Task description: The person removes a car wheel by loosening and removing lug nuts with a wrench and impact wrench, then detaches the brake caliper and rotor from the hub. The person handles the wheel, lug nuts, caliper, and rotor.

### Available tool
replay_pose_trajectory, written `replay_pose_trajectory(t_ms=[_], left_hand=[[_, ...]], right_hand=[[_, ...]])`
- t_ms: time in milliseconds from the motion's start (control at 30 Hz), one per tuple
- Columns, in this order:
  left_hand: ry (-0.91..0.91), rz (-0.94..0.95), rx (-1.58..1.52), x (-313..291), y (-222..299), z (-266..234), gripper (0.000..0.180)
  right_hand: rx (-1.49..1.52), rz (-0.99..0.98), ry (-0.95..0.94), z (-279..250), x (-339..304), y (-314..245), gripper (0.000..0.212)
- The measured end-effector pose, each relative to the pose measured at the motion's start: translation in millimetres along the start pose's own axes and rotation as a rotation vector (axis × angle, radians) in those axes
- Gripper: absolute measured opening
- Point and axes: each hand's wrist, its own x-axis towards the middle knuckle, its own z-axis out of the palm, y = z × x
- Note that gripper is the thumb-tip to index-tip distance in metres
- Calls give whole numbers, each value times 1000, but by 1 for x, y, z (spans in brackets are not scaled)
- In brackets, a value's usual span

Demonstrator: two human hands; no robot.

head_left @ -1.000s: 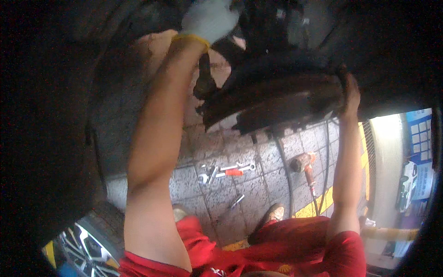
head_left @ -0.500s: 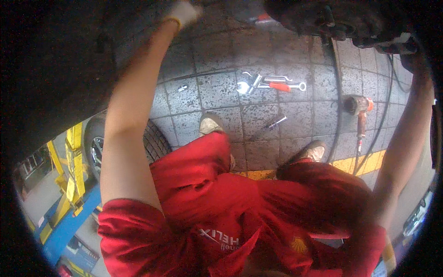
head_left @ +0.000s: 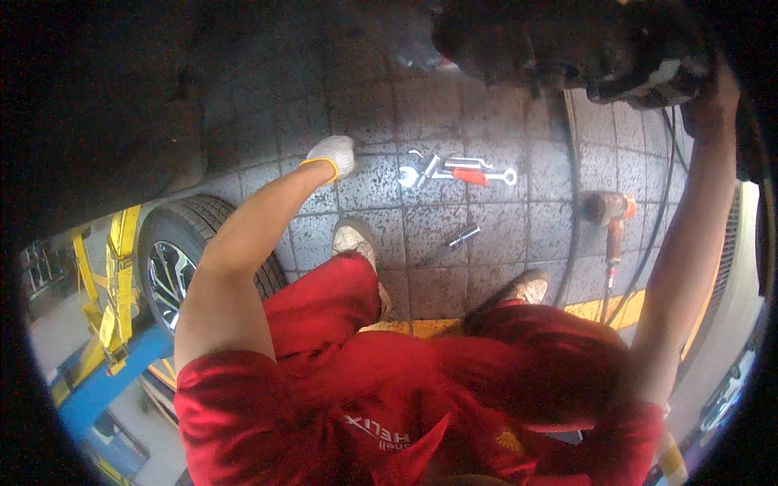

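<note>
My left hand point(head_left: 332, 155), in a white knit glove with a yellow cuff, hovers over or near the tiled floor left of the hand tools. Its fingers look curled closed; what they hold, if anything, is hidden. My right arm reaches up to a dark, greasy car part point(head_left: 559, 53) at the upper right. There my right hand point(head_left: 703, 113) is in shadow, its fingers hidden behind the part. Silver wrenches point(head_left: 509, 176) and a red-handled tool point(head_left: 470, 176) lie together on the floor. Closer to my feet lies a silver cylindrical tool, perhaps a socket point(head_left: 464, 236).
An orange-and-grey impact wrench point(head_left: 613, 212) lies at the right beside dark hoses point(head_left: 574, 170). At the left are a wheel with its tyre point(head_left: 174, 263) and a yellow stand point(head_left: 121, 279) on a blue beam point(head_left: 113, 377). Dark bodywork point(head_left: 105, 105) hangs at the upper left.
My left hand has come down and nearer from the top of the view, its arm bending at the elbow. The view has shifted slightly; my right hand stays up at the part.
</note>
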Motion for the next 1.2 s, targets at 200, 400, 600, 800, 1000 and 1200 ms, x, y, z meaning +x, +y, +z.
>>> replay_pose_trajectory(t_ms=[200,400,600,800,1000,1200], left_hand=[[819,-49,-350,0,8,-214,66],[1432,406,-963,-34,56,-385,95],[1458,477,-609,-46,101,-408,65],[1534,524,-693,-66,110,-426,56],[1436,624,-758,-68,126,-427,57],[1305,598,-801,-66,134,-434,58]], right_hand=[[-271,-78,84,-7,12,8,52],[-142,-130,-147,10,-10,-15,49],[-224,-233,-140,15,-19,-17,47],[-333,-375,-171,-1,-6,-2,46],[-233,-255,-151,-2,-7,-4,44],[-426,-338,-113,-8,-7,-5,44]])
